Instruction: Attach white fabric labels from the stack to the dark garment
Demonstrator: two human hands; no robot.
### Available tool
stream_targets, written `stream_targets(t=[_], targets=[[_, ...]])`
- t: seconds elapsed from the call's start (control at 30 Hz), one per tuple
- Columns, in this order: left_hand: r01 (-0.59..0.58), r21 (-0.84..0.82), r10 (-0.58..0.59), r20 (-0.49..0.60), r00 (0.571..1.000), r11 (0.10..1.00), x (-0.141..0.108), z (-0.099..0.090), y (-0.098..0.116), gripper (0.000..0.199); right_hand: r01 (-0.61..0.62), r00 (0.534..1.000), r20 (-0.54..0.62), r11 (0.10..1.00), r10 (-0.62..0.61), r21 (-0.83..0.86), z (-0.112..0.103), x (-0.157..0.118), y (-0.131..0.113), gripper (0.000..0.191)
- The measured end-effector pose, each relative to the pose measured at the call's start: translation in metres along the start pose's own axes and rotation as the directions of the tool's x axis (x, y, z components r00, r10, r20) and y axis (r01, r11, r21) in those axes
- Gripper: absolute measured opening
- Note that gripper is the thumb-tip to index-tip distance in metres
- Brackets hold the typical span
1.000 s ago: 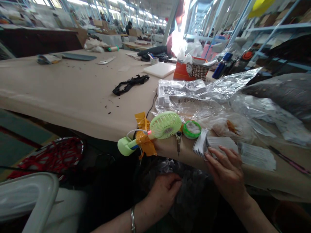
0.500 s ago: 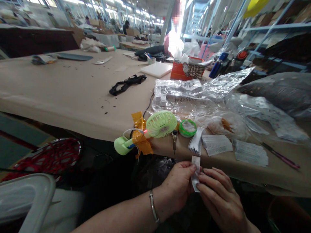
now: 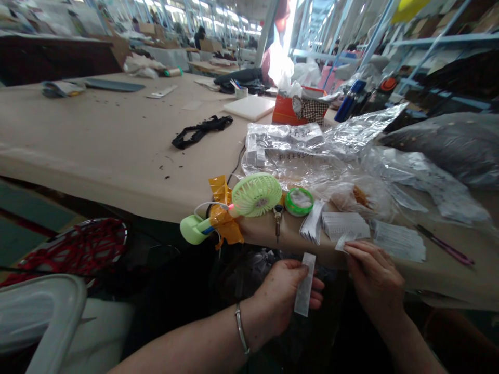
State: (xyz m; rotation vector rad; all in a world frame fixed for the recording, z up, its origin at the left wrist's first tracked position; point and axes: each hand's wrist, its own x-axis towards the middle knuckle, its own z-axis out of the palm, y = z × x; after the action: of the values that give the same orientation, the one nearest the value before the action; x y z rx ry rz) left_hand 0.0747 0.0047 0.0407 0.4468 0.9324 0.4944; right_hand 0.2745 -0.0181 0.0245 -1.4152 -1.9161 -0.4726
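My left hand [image 3: 277,295], with a bracelet on its wrist, is closed on a narrow white label [image 3: 303,295] just off the table's front edge. The thumb lies on top and the other fingers are underneath. To the right, my right hand [image 3: 376,278] pinches a small white slip [image 3: 341,241] at the front of a fanned stack of printed labels [image 3: 345,225]. A folded bunch of labels [image 3: 312,223] lies left of that stack. Another spread of labels [image 3: 399,241] is on its right.
A green fan [image 3: 257,195] is taped to the table edge, beside a pen-like tool [image 3: 277,221] and a round green tub [image 3: 299,201]. Purple-handled tweezers or scissors [image 3: 448,248] lie at right. Clear plastic bags [image 3: 304,166] and a black fabric loop [image 3: 200,131] rest behind.
My right hand has left the label in my left hand and moved right and up to the fanned stack, where it pinches a slip. My left hand has shifted slightly left, keeping its label.
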Motion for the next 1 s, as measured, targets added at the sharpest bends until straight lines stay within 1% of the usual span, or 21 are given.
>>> stream_targets(t=[0.03, 0.1, 0.17, 0.23, 0.3, 0.4, 0.43, 0.6, 0.67, 0.77, 0.83, 0.87, 0.93, 0.97, 1.0], targets=[[0.009, -0.006, -0.008, 0.013, 1.000, 1.000, 0.000, 0.000, 0.000, 0.018, 0.006, 1.000, -0.003, 0.999, -0.006, 0.051, -0.002, -0.001, -0.004, 0.014], [0.015, -0.030, -0.014, 0.049, 0.999, 0.999, 0.000, 0.001, 0.000, 0.018, 0.061, 0.997, 0.032, 0.978, -0.069, 0.199, -0.007, -0.002, -0.019, 0.017], [-0.017, -0.081, 0.024, 0.093, 0.995, 0.997, 0.000, 0.001, 0.000, 0.014, 0.126, 0.980, 0.102, 0.928, -0.172, 0.351, -0.010, -0.006, -0.037, 0.019], [-0.060, -0.147, 0.077, 0.112, 0.991, 0.987, 0.000, 0.002, -0.001, 0.009, 0.161, 0.956, 0.156, 0.891, -0.247, 0.424, -0.010, -0.010, -0.054, 0.019], [-0.071, -0.207, 0.089, 0.078, 0.993, 0.976, 0.000, 0.002, -0.003, 0.007, 0.175, 0.942, 0.188, 0.887, -0.277, 0.428, -0.009, -0.014, -0.065, 0.018], [-0.047, -0.240, 0.050, 0.006, 0.999, 0.970, -0.002, 0.001, -0.003, 0.009, 0.190, 0.936, 0.197, 0.888, -0.293, 0.418, -0.006, -0.019, -0.069, 0.017], [-0.043, -0.239, 0.046, 0.008, 0.999, 0.970, -0.002, 0.001, -0.003, 0.010, 0.193, 0.935, 0.197, 0.889, -0.295, 0.415, -0.006, -0.020, -0.068, 0.017], [-0.062, -0.182, 0.089, 0.140, 0.986, 0.981, -0.006, -0.003, -0.004, 0.018, 0.198, 0.937, 0.187, 0.891, -0.294, 0.409, -0.007, -0.016, -0.066, 0.018], [-0.067, -0.177, 0.093, 0.145, 0.985, 0.982, -0.005, -0.004, -0.005, 0.018, 0.195, 0.936, 0.192, 0.889, -0.295, 0.414, -0.007, -0.016, -0.069, 0.019], [-0.063, -0.179, 0.083, 0.105, 0.991, 0.982, -0.003, -0.004, -0.006, 0.014, 0.185, 0.936, 0.201, 0.891, -0.288, 0.415, -0.009, -0.019, -0.068, 0.025], [-0.039, -0.148, 0.052, 0.089, 0.995, 0.988, -0.003, -0.004, -0.005, 0.013, 0.162, 0.948, 0.196, 0.912, -0.249, 0.377, -0.013, -0.021, -0.058, 0.032], [-0.020, -0.120, 0.030, 0.084, 0.996, 0.993, -0.002, -0.004, -0.005, 0.015, 0.139, 0.960, 0.187, 0.935, -0.208, 0.327, -0.016, -0.022, -0.048, 0.036], [0.023, -0.049, -0.020, 0.062, 0.998, 0.999, -0.002, -0.006, -0.004, 0.018, 0.056, 0.988, 0.137, 0.988, -0.076, 0.142, -0.022, -0.022, -0.024, 0.041], [0.035, -0.023, -0.034, 0.050, 0.998, 0.999, -0.002, -0.007, -0.004, 0.019, -0.003, 0.995, 0.100, 1.000, 0.002, 0.011, -0.025, -0.023, -0.010, 0.043], [0.042, -0.005, -0.042, 0.040, 0.998, 0.999, -0.001, -0.008, -0.005, 0.019, -0.063, 0.996, 0.062, 0.991, 0.071, -0.119, -0.028, -0.024, 0.003, 0.047]])
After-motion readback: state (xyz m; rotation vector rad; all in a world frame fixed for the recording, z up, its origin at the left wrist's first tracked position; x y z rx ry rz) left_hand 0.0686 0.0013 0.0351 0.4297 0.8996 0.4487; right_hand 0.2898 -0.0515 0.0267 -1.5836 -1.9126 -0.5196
